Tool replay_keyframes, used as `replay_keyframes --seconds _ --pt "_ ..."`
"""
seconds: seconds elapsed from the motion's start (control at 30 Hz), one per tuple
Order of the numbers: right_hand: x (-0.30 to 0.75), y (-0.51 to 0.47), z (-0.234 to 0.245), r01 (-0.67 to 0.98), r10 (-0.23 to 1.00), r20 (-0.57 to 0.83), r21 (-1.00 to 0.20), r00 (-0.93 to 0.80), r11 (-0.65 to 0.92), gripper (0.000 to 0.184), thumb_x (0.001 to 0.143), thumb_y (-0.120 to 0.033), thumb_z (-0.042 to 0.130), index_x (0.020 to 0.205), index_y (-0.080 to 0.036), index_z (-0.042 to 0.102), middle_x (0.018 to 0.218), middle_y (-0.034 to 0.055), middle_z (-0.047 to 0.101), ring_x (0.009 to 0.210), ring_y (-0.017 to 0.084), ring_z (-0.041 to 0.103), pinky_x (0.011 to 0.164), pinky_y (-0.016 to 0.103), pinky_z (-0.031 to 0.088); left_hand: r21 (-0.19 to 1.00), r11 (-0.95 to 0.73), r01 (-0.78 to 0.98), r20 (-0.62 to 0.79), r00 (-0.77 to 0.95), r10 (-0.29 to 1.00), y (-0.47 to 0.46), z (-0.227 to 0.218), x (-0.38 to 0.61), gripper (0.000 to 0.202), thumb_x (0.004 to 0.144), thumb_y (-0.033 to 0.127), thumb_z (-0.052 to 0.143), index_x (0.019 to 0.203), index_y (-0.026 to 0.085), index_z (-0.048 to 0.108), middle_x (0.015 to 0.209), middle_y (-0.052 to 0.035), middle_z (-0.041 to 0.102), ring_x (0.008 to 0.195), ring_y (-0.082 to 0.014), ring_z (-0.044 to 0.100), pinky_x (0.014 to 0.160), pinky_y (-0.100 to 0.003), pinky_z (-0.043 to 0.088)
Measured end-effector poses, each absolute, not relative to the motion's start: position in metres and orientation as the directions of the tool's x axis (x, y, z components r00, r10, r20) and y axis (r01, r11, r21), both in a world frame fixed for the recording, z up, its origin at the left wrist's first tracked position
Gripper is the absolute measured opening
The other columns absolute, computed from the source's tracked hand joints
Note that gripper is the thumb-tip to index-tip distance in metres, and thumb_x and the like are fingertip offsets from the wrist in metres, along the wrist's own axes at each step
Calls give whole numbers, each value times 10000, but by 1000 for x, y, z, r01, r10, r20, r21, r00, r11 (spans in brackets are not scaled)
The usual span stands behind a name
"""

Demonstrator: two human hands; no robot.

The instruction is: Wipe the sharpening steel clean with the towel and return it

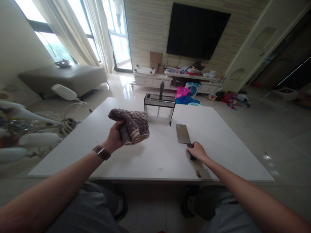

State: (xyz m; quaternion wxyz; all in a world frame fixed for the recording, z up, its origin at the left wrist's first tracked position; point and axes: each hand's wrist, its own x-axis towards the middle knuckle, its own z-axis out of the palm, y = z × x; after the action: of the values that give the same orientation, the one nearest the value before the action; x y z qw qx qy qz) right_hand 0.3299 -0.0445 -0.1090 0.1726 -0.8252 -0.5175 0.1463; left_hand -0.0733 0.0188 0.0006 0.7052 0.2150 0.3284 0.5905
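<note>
My left hand (116, 136) is closed on a folded brown patterned cloth (137, 124), held up over the left half of the white table (155, 161). On the right, my right hand (198, 150) wraps round the black handle of a cleaver (183, 133). Its broad metal blade points away from me, low over the tabletop or lying on it; I cannot tell which. Between the two, farther back, stands a clear-sided knife block (159, 105) with a dark top. One black handle sticks up out of it. The cloth overlaps the block's left edge from here.
Near the table's front edge lies a small dark and yellow object (198, 174). White lamp parts with cables (65, 124) crowd the floor at left. Beyond the table are a pink basket (182, 92), a low TV cabinet (150, 81) and a grey bench (70, 77).
</note>
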Motion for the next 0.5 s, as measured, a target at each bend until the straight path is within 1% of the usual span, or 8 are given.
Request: replay_keyframes --seconds 0.1,0.17,0.2,0.27,0.33,0.4,0.47,0.5 --pt "323 -43 -96 821 914 26 -450 405 -351 257 724 -326 669 913 -182 570 1040 136 635 862 241 613 714 322 422 672 266 -692 -248 128 960 13 3 -68 366 786 323 604 1092 146 694 1000 -107 769 1039 -340 702 959 -508 561" --pt "312 -41 -80 806 935 121 -550 335 -218 304 733 -355 672 967 -198 558 1071 109 621 875 228 598 755 328 437 649 324 -689 -281 179 943 8 5 -63 379 793 360 595 1088 146 700 981 -107 773 1051 -347 697 970 -515 552" --pt "303 -40 -71 760 952 140 -638 273 -124 312 726 -372 685 954 -203 557 1036 90 624 873 221 593 774 329 446 635 357 -685 -295 212 932 6 6 -59 382 795 376 594 1077 145 705 967 -108 774 1055 -349 696 977 -514 548" --pt "282 -41 -51 521 986 49 -852 158 -42 339 731 -456 695 917 -201 572 963 67 634 871 215 599 788 328 472 607 421 -674 -317 280 906 2 6 -51 374 797 394 594 1041 138 715 934 -114 777 1055 -351 696 986 -511 541" --pt "257 -44 -32 150 993 -113 -982 19 -114 401 744 -524 678 966 -200 600 1027 73 652 958 221 623 815 331 502 576 480 -661 -330 350 877 -3 5 -39 354 801 399 593 995 132 722 900 -119 778 1043 -351 701 990 -508 536" --pt "234 -49 -17 -114 967 -202 -969 -155 -221 457 762 -610 622 962 -199 629 1077 87 674 1005 223 640 837 336 517 546 539 -641 -339 419 842 -9 4 -24 339 808 400 588 958 128 724 870 -123 777 1023 -349 709 989 -506 534" --pt "215 -54 -6 -224 920 -254 -918 -299 -326 500 782 -663 565 947 -199 646 1026 93 700 976 238 662 800 351 536 528 597 -604 -353 483 801 -15 3 -9 330 812 392 585 942 122 723 845 -128 776 990 -343 720 977 -497 539" --pt "208 -55 -3 -251 910 -266 -902 -318 -351 471 780 -636 589 953 -203 650 995 88 712 952 244 671 775 355 544 527 623 -578 -361 511 780 -17 3 -3 323 815 379 582 942 117 722 843 -131 776 970 -338 726 967 -487 544"
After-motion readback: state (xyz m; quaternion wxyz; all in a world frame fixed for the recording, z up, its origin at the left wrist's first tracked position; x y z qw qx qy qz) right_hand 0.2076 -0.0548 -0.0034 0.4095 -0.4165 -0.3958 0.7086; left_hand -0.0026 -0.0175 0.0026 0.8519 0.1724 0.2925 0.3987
